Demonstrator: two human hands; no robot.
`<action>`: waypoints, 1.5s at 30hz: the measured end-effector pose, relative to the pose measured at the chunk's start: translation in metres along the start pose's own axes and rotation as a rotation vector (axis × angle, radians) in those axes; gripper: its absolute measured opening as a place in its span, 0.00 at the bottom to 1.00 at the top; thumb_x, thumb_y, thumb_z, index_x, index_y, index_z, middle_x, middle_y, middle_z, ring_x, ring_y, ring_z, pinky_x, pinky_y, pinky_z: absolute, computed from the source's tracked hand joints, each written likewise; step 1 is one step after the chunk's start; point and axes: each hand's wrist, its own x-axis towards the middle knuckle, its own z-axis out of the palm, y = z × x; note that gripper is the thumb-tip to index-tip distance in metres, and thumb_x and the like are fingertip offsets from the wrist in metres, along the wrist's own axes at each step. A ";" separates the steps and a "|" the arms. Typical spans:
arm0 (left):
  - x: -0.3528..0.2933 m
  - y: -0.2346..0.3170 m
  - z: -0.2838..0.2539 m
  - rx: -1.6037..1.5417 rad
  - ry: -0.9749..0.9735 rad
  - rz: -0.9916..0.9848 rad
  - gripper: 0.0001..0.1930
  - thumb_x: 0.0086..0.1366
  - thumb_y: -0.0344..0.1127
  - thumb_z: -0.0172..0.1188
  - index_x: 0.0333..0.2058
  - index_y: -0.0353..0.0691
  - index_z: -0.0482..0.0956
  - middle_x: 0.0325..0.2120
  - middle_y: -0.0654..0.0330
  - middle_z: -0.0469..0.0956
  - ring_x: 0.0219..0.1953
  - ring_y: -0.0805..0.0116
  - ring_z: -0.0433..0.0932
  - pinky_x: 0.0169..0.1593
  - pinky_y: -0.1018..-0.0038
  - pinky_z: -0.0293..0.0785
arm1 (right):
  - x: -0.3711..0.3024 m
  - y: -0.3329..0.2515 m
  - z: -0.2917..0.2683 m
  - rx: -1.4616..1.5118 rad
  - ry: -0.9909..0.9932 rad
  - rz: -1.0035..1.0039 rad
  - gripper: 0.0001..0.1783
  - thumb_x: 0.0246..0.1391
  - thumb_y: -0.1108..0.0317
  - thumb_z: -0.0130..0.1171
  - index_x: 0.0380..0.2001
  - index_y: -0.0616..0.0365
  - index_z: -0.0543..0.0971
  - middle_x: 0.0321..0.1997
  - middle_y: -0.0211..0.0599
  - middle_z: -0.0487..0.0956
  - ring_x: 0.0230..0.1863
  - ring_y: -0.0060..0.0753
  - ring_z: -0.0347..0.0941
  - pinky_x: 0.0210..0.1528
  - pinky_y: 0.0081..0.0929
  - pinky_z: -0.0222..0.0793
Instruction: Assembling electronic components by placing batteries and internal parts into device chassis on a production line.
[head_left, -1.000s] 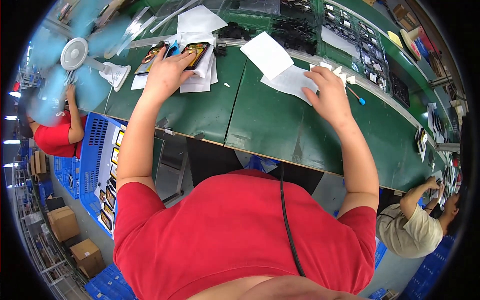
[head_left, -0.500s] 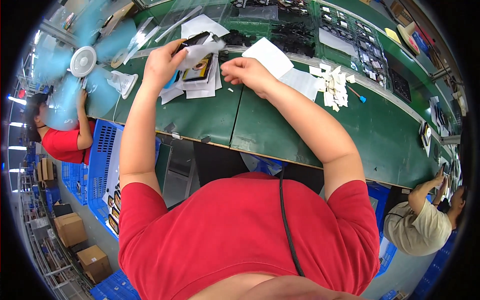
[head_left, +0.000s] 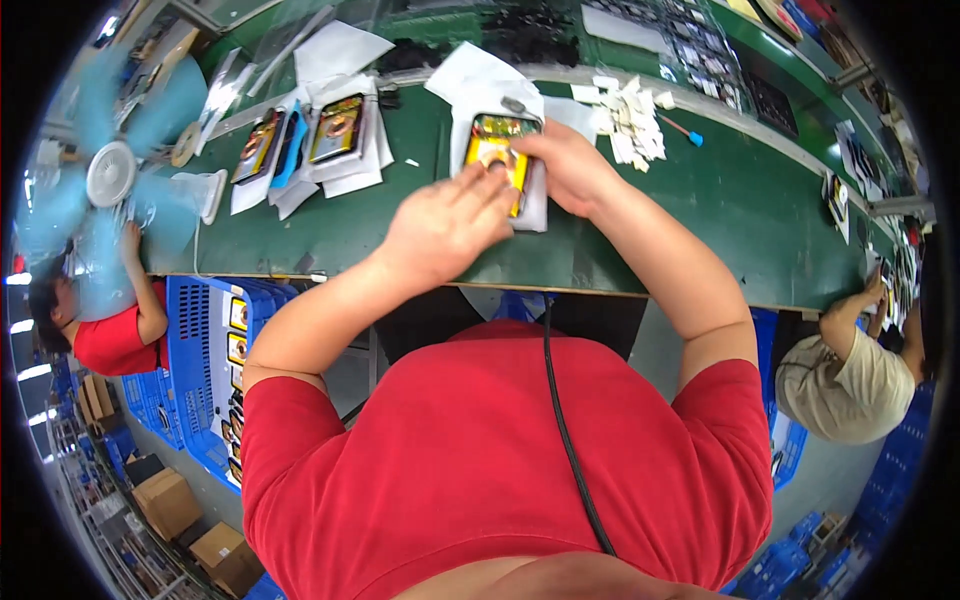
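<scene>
Phone [head_left: 489,147] at torso's [head_left: 510,430] 12 o'clock — 3 o'clock edge held by right hand [head_left: 575,170], thumb on top, fingers mostly hidden; 7 o'clock corner covered by left hand [head_left: 445,220], fingers nearly together, blurred.

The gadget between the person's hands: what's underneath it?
Something white and sheet-like shows past the lower right edge of the gadget. Whatever else lies beneath is hidden by the gadget, left hand and right hand.
</scene>
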 end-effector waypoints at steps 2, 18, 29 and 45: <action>-0.006 0.016 0.012 -0.271 -0.089 -0.061 0.27 0.52 0.46 0.72 0.49 0.41 0.79 0.51 0.53 0.79 0.52 0.51 0.80 0.51 0.64 0.80 | -0.026 0.010 -0.013 -0.088 0.034 -0.006 0.23 0.59 0.73 0.55 0.57 0.67 0.69 0.54 0.45 0.78 0.53 0.37 0.76 0.58 0.35 0.72; 0.019 0.002 0.038 -0.482 -0.332 -0.240 0.29 0.56 0.54 0.69 0.50 0.40 0.80 0.44 0.50 0.82 0.51 0.49 0.78 0.54 0.60 0.75 | -0.104 0.017 -0.063 -1.253 0.231 -0.427 0.17 0.53 0.63 0.69 0.44 0.57 0.82 0.35 0.38 0.78 0.32 0.35 0.78 0.36 0.30 0.75; 0.046 -0.047 0.105 -0.946 -0.213 -0.682 0.25 0.59 0.47 0.70 0.48 0.34 0.79 0.33 0.51 0.83 0.34 0.65 0.84 0.38 0.69 0.79 | -0.110 0.046 -0.043 -1.312 0.052 -0.682 0.16 0.44 0.64 0.72 0.38 0.52 0.82 0.39 0.33 0.76 0.41 0.42 0.75 0.42 0.39 0.72; -0.015 -0.034 0.036 -1.172 -0.595 -1.216 0.20 0.65 0.46 0.65 0.46 0.36 0.79 0.26 0.60 0.83 0.23 0.71 0.80 0.27 0.77 0.73 | -0.089 0.023 -0.075 -1.502 0.239 -0.703 0.11 0.48 0.74 0.63 0.37 0.57 0.84 0.47 0.36 0.80 0.50 0.43 0.76 0.54 0.39 0.71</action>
